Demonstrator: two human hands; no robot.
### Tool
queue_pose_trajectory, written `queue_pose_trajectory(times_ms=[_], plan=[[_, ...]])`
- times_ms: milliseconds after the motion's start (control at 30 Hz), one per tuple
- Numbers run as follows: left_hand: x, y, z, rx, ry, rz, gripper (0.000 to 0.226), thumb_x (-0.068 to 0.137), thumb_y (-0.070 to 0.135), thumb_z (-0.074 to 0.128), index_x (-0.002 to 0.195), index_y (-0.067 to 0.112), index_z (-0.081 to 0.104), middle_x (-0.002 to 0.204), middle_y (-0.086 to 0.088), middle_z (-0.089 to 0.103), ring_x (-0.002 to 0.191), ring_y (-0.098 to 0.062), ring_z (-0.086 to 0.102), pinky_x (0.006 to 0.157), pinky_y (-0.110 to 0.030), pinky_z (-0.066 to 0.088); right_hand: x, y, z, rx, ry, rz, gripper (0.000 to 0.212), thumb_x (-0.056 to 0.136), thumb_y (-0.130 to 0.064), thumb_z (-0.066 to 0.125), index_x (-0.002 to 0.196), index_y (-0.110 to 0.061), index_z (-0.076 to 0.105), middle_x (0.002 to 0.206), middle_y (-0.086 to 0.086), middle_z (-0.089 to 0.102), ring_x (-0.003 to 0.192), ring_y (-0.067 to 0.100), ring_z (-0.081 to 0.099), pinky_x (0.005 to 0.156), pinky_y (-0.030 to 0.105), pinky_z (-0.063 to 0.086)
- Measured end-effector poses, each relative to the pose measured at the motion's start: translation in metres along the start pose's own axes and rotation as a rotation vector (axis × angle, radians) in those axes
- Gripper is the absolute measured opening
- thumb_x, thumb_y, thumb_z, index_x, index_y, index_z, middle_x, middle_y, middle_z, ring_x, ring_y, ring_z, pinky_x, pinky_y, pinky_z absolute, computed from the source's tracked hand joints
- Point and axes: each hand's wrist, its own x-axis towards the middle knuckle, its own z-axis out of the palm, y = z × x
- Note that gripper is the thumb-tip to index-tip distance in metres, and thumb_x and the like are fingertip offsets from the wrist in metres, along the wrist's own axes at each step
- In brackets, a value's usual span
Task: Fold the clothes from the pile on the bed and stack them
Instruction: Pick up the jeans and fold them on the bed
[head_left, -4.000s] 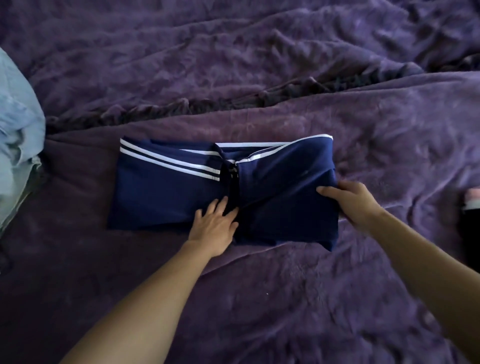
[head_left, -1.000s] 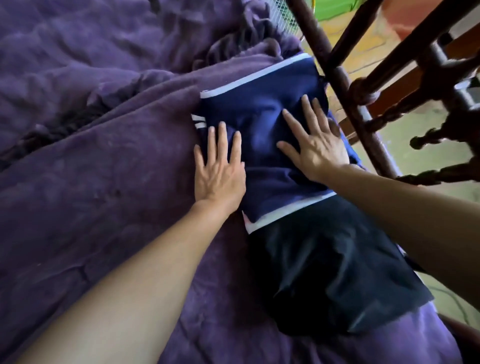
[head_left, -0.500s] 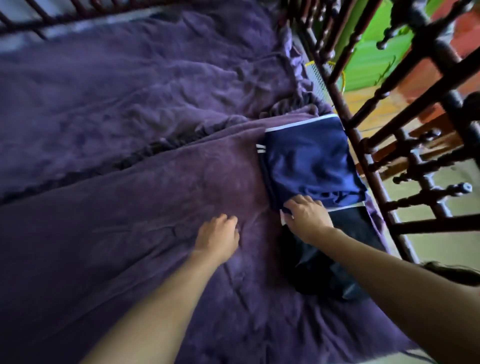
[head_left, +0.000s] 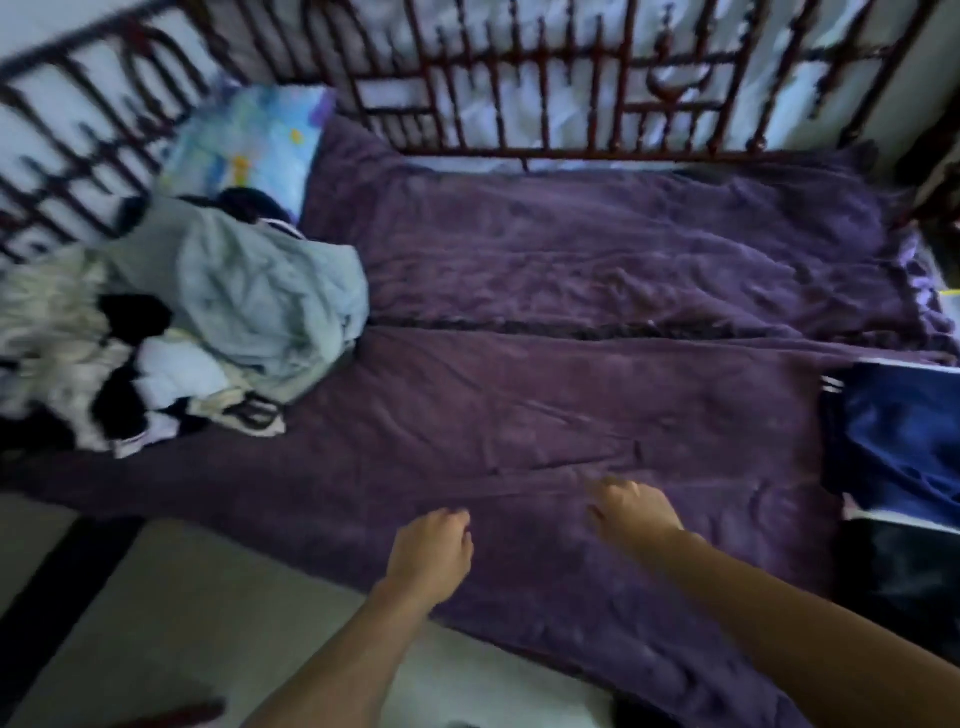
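Observation:
A pile of unfolded clothes (head_left: 156, 332) lies at the left of the bed, with a pale blue-grey garment (head_left: 260, 306) on top and white and black pieces beneath. At the right edge sits the folded navy garment with white stripes (head_left: 904, 441), stacked on a folded black garment (head_left: 904, 577). My left hand (head_left: 431, 556) and my right hand (head_left: 631, 512) hover over the purple blanket (head_left: 571, 415) near the front edge, fingers loosely curled, holding nothing. The frame is motion-blurred.
A dark red metal bed frame (head_left: 545, 104) runs along the back and left. A patterned light blue pillow (head_left: 244, 140) leans in the back left corner. Pale floor (head_left: 156, 623) shows at the lower left.
The view has swung left, bringing the pile into sight. My right hand has left the navy garment and both hands have moved left over the blanket.

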Motion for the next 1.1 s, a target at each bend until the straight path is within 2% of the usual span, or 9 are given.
queue_pose_trajectory(times_ms=[167, 300, 500, 633, 867, 1000, 1100], plan=[[-0.065, -0.125, -0.041, -0.053, 0.113, -0.175, 0.021, 0.093, 0.030, 0.044, 0.102, 0.019, 0.059, 0.107, -0.002, 0.066, 0.103, -0.025, 0.061, 0.080, -0.034, 0.047, 0.023, -0.131, -0.024, -0.023, 0.079, -0.204, 0.026, 0.094, -0.038, 0.044, 0.112, -0.025, 0.058, 0.119, 0.001, 0.060, 0.105, 0.031, 0.061, 0.077, 0.036, 0.047], [-0.093, -0.195, -0.067, -0.098, 0.191, -0.279, 0.021, 0.093, 0.031, 0.044, 0.100, 0.019, 0.059, 0.103, -0.004, 0.067, 0.099, -0.027, 0.063, 0.078, -0.035, 0.047, 0.050, -0.211, -0.048, -0.027, 0.127, -0.343, 0.026, 0.096, -0.038, 0.044, 0.113, -0.025, 0.059, 0.118, -0.002, 0.059, 0.102, 0.026, 0.060, 0.076, 0.034, 0.047], [-0.100, -0.279, -0.093, -0.132, 0.253, -0.355, 0.022, 0.092, 0.030, 0.043, 0.102, 0.020, 0.059, 0.104, -0.003, 0.066, 0.099, -0.026, 0.063, 0.081, -0.036, 0.048, 0.108, -0.300, -0.070, -0.050, 0.137, -0.420, 0.026, 0.097, -0.038, 0.043, 0.115, -0.026, 0.058, 0.118, -0.004, 0.058, 0.102, 0.023, 0.060, 0.078, 0.032, 0.045], [-0.078, -0.341, -0.110, -0.146, 0.259, -0.386, 0.024, 0.093, 0.031, 0.042, 0.106, 0.020, 0.060, 0.106, -0.002, 0.065, 0.101, -0.024, 0.062, 0.083, -0.034, 0.048, 0.166, -0.346, -0.066, -0.022, 0.107, -0.423, 0.020, 0.097, -0.036, 0.042, 0.105, -0.025, 0.057, 0.110, -0.004, 0.060, 0.095, 0.021, 0.061, 0.074, 0.032, 0.045], [-0.008, -0.455, -0.140, -0.143, 0.193, -0.435, 0.025, 0.097, 0.031, 0.037, 0.106, 0.020, 0.058, 0.108, 0.000, 0.063, 0.104, -0.021, 0.059, 0.083, -0.032, 0.044, 0.281, -0.418, -0.053, 0.016, -0.046, -0.306, 0.024, 0.096, -0.038, 0.040, 0.110, -0.028, 0.056, 0.114, -0.005, 0.058, 0.102, 0.019, 0.059, 0.076, 0.030, 0.044], [0.038, -0.505, -0.157, -0.166, 0.217, -0.425, 0.025, 0.097, 0.032, 0.038, 0.106, 0.021, 0.059, 0.106, 0.002, 0.063, 0.103, -0.017, 0.058, 0.082, -0.030, 0.042, 0.334, -0.448, -0.066, 0.034, -0.064, -0.253, 0.020, 0.094, -0.037, 0.041, 0.100, -0.028, 0.058, 0.108, -0.005, 0.061, 0.100, 0.020, 0.062, 0.076, 0.032, 0.046], [0.072, -0.531, -0.164, -0.218, 0.205, -0.365, 0.024, 0.096, 0.031, 0.041, 0.108, 0.022, 0.061, 0.105, 0.003, 0.065, 0.101, -0.017, 0.060, 0.080, -0.030, 0.044, 0.373, -0.460, -0.078, 0.054, -0.057, -0.185, 0.030, 0.092, -0.037, 0.044, 0.118, -0.030, 0.058, 0.120, -0.006, 0.060, 0.107, 0.019, 0.060, 0.083, 0.031, 0.045]])
